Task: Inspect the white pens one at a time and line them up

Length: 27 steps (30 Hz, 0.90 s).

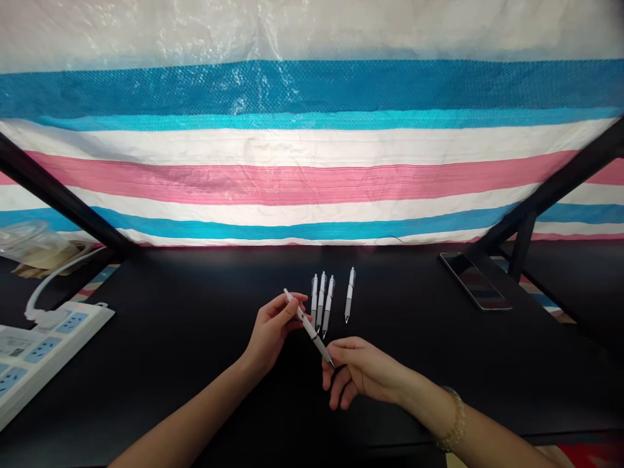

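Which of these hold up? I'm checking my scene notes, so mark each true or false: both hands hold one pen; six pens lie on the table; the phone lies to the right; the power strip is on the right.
1. Both the left hand and the right hand hold one pen. True.
2. Six pens lie on the table. False: four pens lie there.
3. The phone lies to the right. True.
4. The power strip is on the right. False: it is at the left edge.
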Available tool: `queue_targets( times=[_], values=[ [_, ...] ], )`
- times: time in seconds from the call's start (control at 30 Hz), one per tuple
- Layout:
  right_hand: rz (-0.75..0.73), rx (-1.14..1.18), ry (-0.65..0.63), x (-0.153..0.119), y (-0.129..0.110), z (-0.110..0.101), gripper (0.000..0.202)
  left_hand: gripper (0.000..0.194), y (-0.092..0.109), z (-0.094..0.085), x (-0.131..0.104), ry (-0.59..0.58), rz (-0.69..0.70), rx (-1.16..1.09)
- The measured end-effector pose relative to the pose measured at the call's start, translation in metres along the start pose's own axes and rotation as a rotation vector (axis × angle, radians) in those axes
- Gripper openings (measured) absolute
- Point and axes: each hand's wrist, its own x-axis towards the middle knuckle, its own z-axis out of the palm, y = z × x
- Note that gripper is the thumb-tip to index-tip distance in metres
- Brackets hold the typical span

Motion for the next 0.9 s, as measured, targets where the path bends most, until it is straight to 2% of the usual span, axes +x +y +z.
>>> queue_targets(
  times=[0.4,0.77,0.9],
  values=[
    [0.032,-0.014,-0.034,-0.0013,-0.0019,0.0005,0.039,0.024,0.001,0.0008,0.0002,-0.001,-0.002,0.014],
    [-0.01,0.006,-0.029,-0.0045,-0.006,0.0019,0.036,0.024,-0.0021,-0.0007,0.0025,0.017,-0.016,-0.013],
    [0.044,-0.006,-0.05,-0.0045,-0.005,-0.0001,0.039,0.023,-0.003,-0.0009,0.0018,0.011,-0.014,-0.014]
  ],
)
